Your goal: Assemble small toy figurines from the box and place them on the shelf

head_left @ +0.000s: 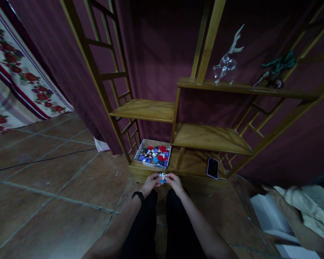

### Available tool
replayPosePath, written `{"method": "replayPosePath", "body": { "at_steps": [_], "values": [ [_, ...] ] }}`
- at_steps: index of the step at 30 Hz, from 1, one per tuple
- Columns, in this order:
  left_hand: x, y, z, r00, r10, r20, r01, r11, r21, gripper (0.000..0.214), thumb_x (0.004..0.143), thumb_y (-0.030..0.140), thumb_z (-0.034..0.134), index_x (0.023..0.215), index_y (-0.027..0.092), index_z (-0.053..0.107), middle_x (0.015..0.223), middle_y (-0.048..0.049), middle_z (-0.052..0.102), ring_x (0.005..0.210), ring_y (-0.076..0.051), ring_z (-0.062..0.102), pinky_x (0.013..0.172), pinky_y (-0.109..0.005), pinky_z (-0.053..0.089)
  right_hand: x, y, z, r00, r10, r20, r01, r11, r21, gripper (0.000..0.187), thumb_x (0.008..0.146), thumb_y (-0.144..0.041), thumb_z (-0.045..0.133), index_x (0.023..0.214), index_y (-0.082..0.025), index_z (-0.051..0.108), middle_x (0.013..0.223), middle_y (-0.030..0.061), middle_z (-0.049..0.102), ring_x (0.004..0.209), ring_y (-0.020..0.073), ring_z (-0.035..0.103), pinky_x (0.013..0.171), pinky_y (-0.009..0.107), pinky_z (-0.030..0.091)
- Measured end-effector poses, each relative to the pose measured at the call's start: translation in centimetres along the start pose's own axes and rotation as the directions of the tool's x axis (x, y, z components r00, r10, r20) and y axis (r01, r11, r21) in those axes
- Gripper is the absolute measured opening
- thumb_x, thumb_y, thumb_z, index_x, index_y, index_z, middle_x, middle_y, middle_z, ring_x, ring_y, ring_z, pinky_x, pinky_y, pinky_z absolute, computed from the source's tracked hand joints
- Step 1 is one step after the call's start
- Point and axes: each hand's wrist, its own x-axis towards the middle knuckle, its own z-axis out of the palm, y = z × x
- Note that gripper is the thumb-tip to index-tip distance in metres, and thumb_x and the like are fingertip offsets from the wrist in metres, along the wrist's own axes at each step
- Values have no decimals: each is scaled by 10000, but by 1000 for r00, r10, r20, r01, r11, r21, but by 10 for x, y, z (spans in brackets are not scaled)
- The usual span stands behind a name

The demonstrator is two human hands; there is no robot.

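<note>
Between both hands, just in front of the shelf's bottom edge, is a small blue and white figurine (pixel 162 177). My left hand (pixel 151 182) is closed on its left side, a dark band round the wrist. From the right, the fingers of my right hand (pixel 174 181) pinch the same figurine. Its finer details are too small to make out. Just beyond the hands, a shallow white box (pixel 140 148) stands on the lowest shelf, filled with several small red, blue, purple and dark pieces.
A wooden shelf unit (pixel 148 109) rises ahead. A phone (pixel 212 168) lies on its bottom board at the right. Higher up stand a clear deer figure (pixel 225 66) and a dark green figure (pixel 279 68). White boxes (pixel 271 216) and cloth sit at the right. A cable (pixel 43 159) crosses the floor.
</note>
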Motion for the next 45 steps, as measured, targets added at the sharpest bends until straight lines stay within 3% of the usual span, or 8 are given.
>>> {"method": "replayPosePath", "body": {
  "at_steps": [12,21,29,45],
  "values": [
    [0,-3,-6,1000,-27,5,26,996,86,399,592,413,720,853,131,613,763,-56,655,597,-110,599,544,-193,433,0,7,-7,992,-51,114,62,994,-89,293,615,-447,670,753,-191,635,749,4,646,666,150,595,636,283,485],
    [1,-2,-4,1000,-29,-4,30,998,55,368,597,379,727,848,129,625,727,-55,656,605,-122,605,533,-193,421,2,14,-4,995,-98,16,99,986,-136,252,644,-434,638,737,-200,634,724,2,635,648,151,588,591,267,482],
    [11,-14,-7,1000,-5,-24,3,998,-64,340,614,340,732,849,121,622,729,-66,656,603,-116,611,538,-187,446,3,11,2,996,-63,-64,56,993,-103,274,623,-430,647,756,-191,640,738,8,647,654,153,593,574,258,484],
    [16,-16,-9,1000,-17,-17,14,986,-165,296,654,333,706,846,124,620,738,-69,659,603,-120,620,547,-194,467,6,6,6,995,-68,-68,62,994,-87,260,637,-421,635,760,-192,639,727,4,634,636,141,568,564,239,468]
  ]
}}
